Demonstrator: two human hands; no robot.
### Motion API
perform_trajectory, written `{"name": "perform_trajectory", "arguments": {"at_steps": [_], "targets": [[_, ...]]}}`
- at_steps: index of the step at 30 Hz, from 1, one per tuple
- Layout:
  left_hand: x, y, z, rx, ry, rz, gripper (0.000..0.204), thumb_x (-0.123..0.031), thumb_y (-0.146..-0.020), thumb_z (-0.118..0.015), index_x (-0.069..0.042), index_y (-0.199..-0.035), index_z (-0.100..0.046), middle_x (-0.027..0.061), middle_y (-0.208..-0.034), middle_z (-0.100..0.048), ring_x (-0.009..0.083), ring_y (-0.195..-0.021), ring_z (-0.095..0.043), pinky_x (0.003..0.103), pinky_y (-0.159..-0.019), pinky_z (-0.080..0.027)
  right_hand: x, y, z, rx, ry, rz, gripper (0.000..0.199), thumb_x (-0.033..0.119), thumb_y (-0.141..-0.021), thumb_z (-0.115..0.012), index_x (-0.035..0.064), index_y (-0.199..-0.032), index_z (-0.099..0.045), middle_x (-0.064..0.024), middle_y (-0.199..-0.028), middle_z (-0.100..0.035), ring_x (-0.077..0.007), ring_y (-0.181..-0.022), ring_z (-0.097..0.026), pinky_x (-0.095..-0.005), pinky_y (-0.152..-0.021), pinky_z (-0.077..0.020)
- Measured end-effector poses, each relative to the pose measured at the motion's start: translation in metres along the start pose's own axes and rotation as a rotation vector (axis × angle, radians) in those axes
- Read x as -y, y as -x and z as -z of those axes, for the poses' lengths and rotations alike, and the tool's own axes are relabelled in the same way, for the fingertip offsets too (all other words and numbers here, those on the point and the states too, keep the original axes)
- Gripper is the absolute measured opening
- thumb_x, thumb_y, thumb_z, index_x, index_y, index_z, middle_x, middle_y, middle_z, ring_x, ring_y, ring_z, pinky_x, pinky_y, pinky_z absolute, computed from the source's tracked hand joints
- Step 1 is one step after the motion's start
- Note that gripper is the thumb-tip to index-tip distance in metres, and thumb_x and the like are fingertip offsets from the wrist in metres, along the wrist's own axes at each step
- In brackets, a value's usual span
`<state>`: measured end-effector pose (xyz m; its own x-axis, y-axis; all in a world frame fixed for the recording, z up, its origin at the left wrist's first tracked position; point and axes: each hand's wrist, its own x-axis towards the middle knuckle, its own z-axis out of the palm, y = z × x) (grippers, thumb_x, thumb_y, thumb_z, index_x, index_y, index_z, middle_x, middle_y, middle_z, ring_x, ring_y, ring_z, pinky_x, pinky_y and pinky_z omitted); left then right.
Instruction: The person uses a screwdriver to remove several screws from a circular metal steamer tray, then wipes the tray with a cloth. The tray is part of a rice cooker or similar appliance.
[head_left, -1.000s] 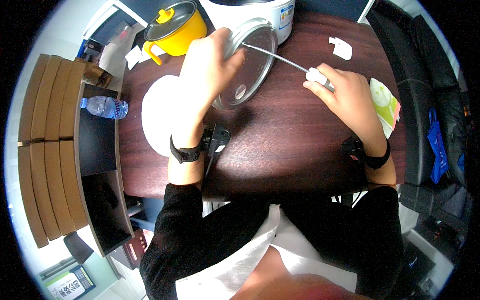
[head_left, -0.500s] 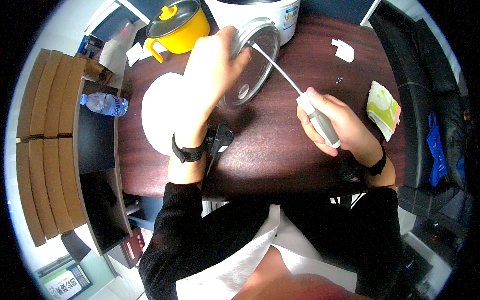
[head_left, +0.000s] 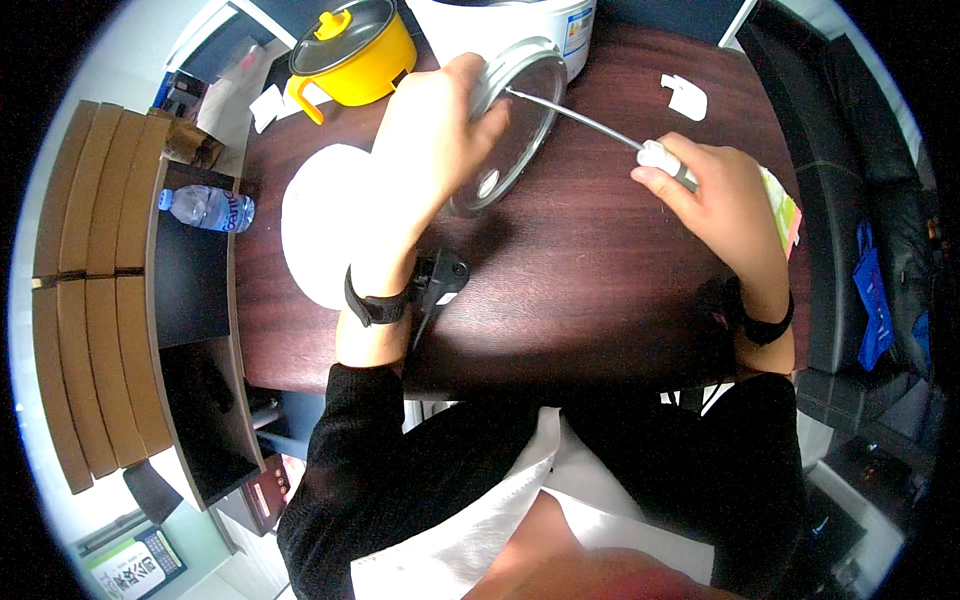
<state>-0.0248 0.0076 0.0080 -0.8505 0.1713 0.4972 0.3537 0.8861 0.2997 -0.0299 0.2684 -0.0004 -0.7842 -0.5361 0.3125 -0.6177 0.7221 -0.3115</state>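
Note:
My left hand (head_left: 430, 140) grips a round clear lid (head_left: 522, 140) with a pale rim, tilted up on edge above the table. In my right hand (head_left: 728, 205) is a screwdriver (head_left: 585, 120) with a white and grey handle, the fingers wrapped round it. Its metal shaft slants up to the left, and the tip meets the lid's edge close to my left fingers. Below my left hand and wrist lies a white round object (head_left: 322, 230), partly covered by the arm.
Behind the lid stands a white tub (head_left: 500, 22), with a yellow pot (head_left: 365, 70) to its left. A white plastic piece (head_left: 686, 98) and a green-white cloth (head_left: 782, 205) lie at the right. A water bottle (head_left: 210, 208) rests on the left shelf beside stacked cardboard boxes (head_left: 95, 290).
My right hand has moved up and to the right with the screwdriver, whose shaft now slants less steeply. The tip stays at the lid, which my left hand still holds.

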Motion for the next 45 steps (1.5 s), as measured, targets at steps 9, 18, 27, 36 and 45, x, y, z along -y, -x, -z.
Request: {"name": "perform_trajectory", "arguments": {"at_steps": [9, 18, 27, 36, 45], "targets": [[0.001, -0.003, 0.002, -0.04, 0.015, 0.041, 0.028, -0.021, -0.076, -0.07, 0.002, -0.087, -0.058, 0.0239, -0.074, -0.062, 0.0374, -0.074, -0.064, 0.04, -0.066, -0.051, 0.009, 0.005, -0.013, 0.562, -1.095, -0.445, 0.041, 0.041, -0.095, -0.045, 0.004, -0.08, -0.053, -0.0058, -0.05, -0.049, -0.0146, -0.034, -0.046, -0.0273, -0.034, -0.036], [0.004, -0.002, 0.0, -0.077, 0.011, 0.029, 0.028, -0.02, -0.076, -0.069, 0.004, -0.084, -0.058, 0.0245, -0.073, -0.061, 0.0379, -0.073, -0.064, 0.041, -0.065, -0.051, 0.021, 0.006, -0.021, 0.728, -1.701, -0.568, 0.049, 0.047, -0.098, -0.033, 0.0053, -0.08, -0.05, -0.0065, -0.05, -0.047, -0.0125, -0.029, -0.04, -0.023, -0.027, -0.0293], [-0.002, -0.001, -0.002, -0.084, -0.022, 0.041, 0.025, -0.018, -0.076, -0.068, 0.003, -0.08, -0.056, 0.0246, -0.071, -0.061, 0.0382, -0.071, -0.064, 0.041, -0.064, -0.052, 0.02, 0.006, -0.021, 0.748, -1.564, -0.515, 0.05, 0.048, -0.098, -0.031, 0.0049, -0.079, -0.05, -0.0064, -0.048, -0.047, -0.0138, -0.028, -0.04, -0.0242, -0.027, -0.0292], [-0.003, -0.001, -0.002, -0.081, -0.025, 0.052, 0.025, -0.018, -0.075, -0.069, 0.004, -0.08, -0.057, 0.0248, -0.071, -0.061, 0.0385, -0.071, -0.064, 0.042, -0.063, -0.052, 0.023, 0.009, -0.039, 0.317, -0.677, -0.181, 0.036, 0.036, -0.094, -0.048, 0.0034, -0.081, -0.055, -0.0151, -0.061, -0.058, -0.0294, -0.049, -0.056, -0.0381, -0.045, -0.0442], [0.007, -0.003, 0.0, -0.002, -0.042, 0.067, 0.04, -0.028, -0.076, -0.071, 0.002, -0.1, -0.061, 0.0228, -0.08, -0.064, 0.0351, -0.077, -0.065, 0.039, -0.067, -0.051, -0.008, -0.009, -0.013, -0.079, 0.003, 0.088, 0.035, 0.04, -0.087, -0.057, 0.006, -0.079, -0.056, -0.0141, -0.058, -0.057, -0.032, -0.055, -0.059, -0.0419, -0.051, -0.0456]]}}
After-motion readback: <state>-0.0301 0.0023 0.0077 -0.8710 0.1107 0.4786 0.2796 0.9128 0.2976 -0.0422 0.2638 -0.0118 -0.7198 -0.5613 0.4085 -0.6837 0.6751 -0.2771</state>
